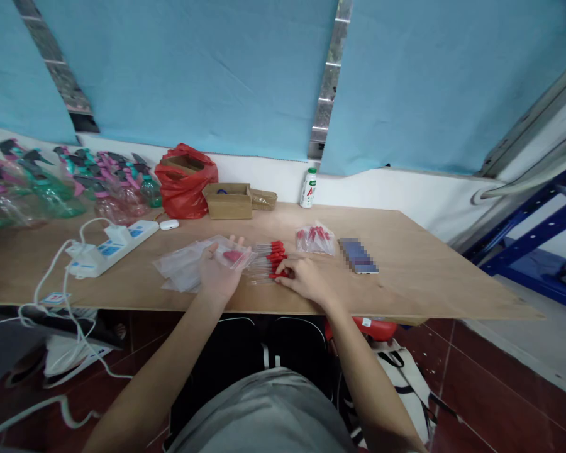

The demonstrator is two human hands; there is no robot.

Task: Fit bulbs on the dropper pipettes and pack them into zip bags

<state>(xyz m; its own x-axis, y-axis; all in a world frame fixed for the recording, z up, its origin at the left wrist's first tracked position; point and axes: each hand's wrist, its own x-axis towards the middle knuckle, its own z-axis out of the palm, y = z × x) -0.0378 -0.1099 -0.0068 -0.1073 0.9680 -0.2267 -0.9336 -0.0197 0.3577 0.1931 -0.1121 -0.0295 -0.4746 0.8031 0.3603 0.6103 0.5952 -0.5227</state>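
My left hand (220,270) is turned palm up near the table's front edge and holds a clear plastic bag (238,253) with something red inside. Its thumb is raised and the fingers lie partly behind the film. More flat clear bags (179,267) lie under and left of this hand. To its right is a row of slim red-handled tools (276,248) with thin pale shafts pointing left; their exact kind is too small to tell. My right hand (306,281) pinches the red end of one at the near end of the row.
A filled bag of red pieces (315,239) and a phone (358,255) lie to the right. Behind stand a cardboard box (229,204), a red plastic bag (187,189) and a white bottle (308,189). A corded power strip (117,245) and several spray bottles (116,204) are left.
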